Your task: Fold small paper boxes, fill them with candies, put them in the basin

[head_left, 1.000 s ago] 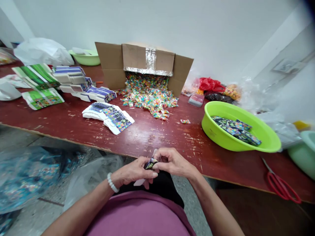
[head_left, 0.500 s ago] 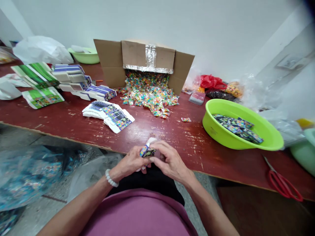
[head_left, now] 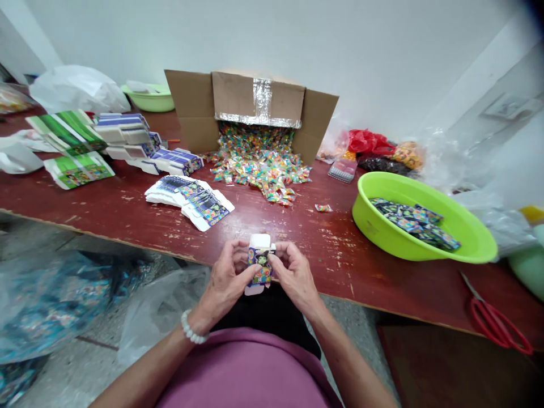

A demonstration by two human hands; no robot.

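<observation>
Between my two hands, at the table's front edge, is a small printed candy box [head_left: 260, 265], upright, with white flaps sticking out at its top and bottom. My left hand [head_left: 227, 280] grips its left side, thumb across the front. My right hand [head_left: 295, 275] holds the right side, thumb on the front near the upper edge. Beyond them lies a fanned stack of flat cartons [head_left: 191, 198] with the same purple print. Farther back, wrapped candies [head_left: 266, 167] spill from a cardboard box [head_left: 191, 107] lying open towards me.
On the right stands a green basin [head_left: 425, 221] holding several filled packs, with red-handled scissors [head_left: 495, 317] near the edge. One loose candy [head_left: 323, 208] lies mid-table. Bundled purple cartons [head_left: 176, 161] and green cartons [head_left: 79, 169] sit left. Plastic bags [head_left: 55, 306] are below the table.
The candy box has turned from tilted and mostly covered by my fingers to upright, its printed front facing me. My right hand has moved from over its top to its right side.
</observation>
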